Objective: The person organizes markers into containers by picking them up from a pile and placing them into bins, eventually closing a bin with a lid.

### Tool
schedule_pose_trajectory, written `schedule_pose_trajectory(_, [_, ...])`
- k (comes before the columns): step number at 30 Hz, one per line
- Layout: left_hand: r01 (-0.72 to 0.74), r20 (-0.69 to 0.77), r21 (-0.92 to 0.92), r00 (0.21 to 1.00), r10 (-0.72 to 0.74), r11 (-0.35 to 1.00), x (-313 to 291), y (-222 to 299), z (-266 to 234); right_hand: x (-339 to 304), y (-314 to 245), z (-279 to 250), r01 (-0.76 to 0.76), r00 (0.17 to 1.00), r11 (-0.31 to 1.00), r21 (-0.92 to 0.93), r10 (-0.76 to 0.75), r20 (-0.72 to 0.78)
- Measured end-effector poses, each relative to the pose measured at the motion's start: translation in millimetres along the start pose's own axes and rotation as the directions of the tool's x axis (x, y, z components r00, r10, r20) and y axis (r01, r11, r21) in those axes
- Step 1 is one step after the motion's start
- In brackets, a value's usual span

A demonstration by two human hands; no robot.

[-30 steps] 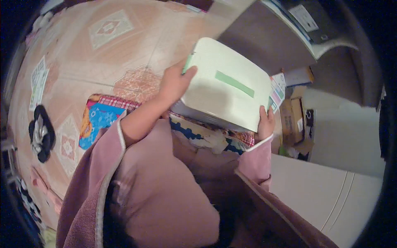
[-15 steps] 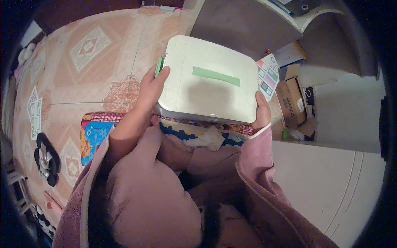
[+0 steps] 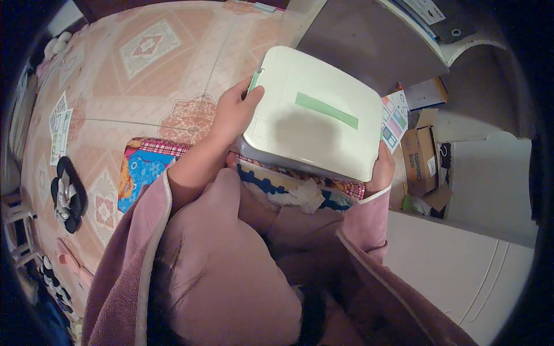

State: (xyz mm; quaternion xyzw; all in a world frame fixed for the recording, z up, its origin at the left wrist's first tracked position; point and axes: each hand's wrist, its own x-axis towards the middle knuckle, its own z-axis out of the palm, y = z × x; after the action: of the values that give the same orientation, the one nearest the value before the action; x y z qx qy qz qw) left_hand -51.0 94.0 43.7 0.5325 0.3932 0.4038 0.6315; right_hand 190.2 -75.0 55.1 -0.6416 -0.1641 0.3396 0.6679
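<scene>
A white storage box [image 3: 314, 132] with a closed lid is held up in front of me, tilted so its top faces me. A pale green strip handle [image 3: 327, 110] lies flat across the lid. My left hand [image 3: 235, 114] grips the box's left end, thumb on the lid's edge beside a green side latch [image 3: 253, 82]. On the opposite end, my right hand [image 3: 382, 170] is closed around the lower right corner; its fingers are mostly hidden. Crumpled white tissue [image 3: 303, 197] sits below the box, by my legs, over a colourful patterned mat [image 3: 144, 170].
Black slippers [image 3: 69, 196] and printed sheets [image 3: 60, 127] lie on the tiled floor at left. To the right stand an opened cardboard carton [image 3: 419, 158], a colourful printed card [image 3: 395, 118] and a white cabinet panel [image 3: 450, 254]. A grey panel [image 3: 369, 43] rises behind the box.
The whole view has shifted, so the floor, carton and box appear farther right. Both hands keep their hold, and the box looks slightly more turned clockwise.
</scene>
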Motion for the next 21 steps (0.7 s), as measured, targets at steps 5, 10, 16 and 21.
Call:
schedule_pose_trajectory(5, [-0.092, 0.019, 0.125, 0.996, 0.090, 0.988, 7, -9, -1, 7, 13, -12, 0.125, 0.991, 0.989, -0.076, -0.129, -0.039])
schedule_pose_trajectory(10, [-0.080, -0.024, 0.214, 0.996, 0.087, 0.973, 7, -8, -2, 8, 14, -12, 0.157, 0.986, 0.981, -0.114, -0.162, -0.034])
schedule_pose_trajectory(16, [-0.216, -0.030, 0.455, 0.966, 0.257, 0.864, -1, 14, 3, 8, 15, -14, 0.212, 0.972, 0.944, -0.254, -0.230, -0.043])
schedule_pose_trajectory(21, [-0.230, -0.032, 0.496, 0.959, 0.282, 0.837, 1, 12, 4, 7, 14, -11, 0.223, 0.963, 0.924, -0.310, -0.258, -0.075])
